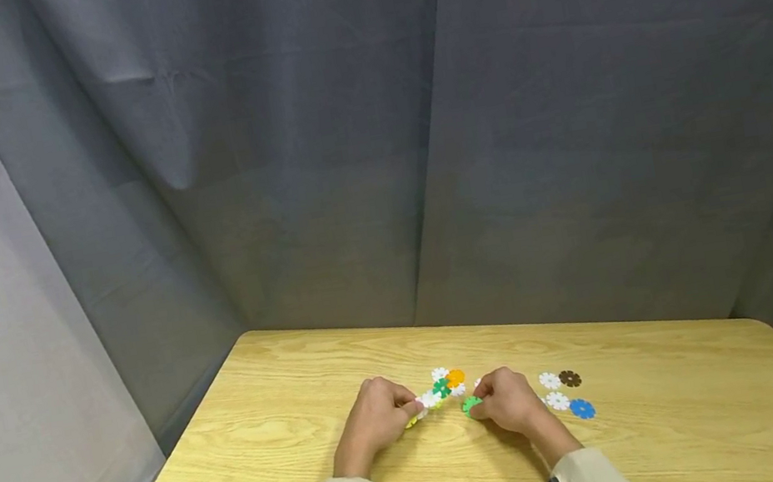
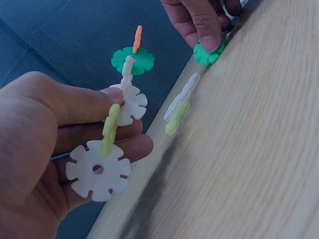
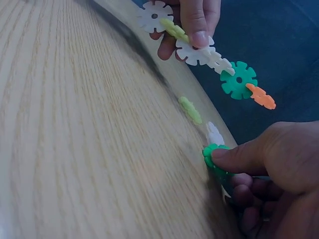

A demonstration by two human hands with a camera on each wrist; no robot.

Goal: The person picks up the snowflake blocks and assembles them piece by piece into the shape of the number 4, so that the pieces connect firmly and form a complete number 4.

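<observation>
- The left hand (image 1: 375, 416) pinches a chain of notched discs (image 2: 134, 107) near its middle, between thumb and fingers.
- From its near end, that chain joins a white disc (image 2: 94, 183), a yellow one (image 2: 110, 130), two more whites, a green one (image 2: 143, 60) and an orange one (image 2: 138, 39); those six look slotted together, so this much seems done.
- Between the hands, a loose white disc (image 2: 182, 95) and a loose yellow disc (image 2: 177, 118) are not yet joined.
- The right hand (image 1: 509, 400) pinches a single green disc (image 2: 203, 56), apart from the chain.
- Right of that hand, two whites, a brown disc (image 1: 570, 379) and a blue disc (image 1: 583, 409) lie unattached on the table (image 1: 699, 394), so the joining looks unfinished.
- Left fingers cover part of the chain, and the right thumb hides part of its disc.
- Perhaps another white disc (image 1: 542, 401) sits behind the right hand; only a sliver shows.
</observation>
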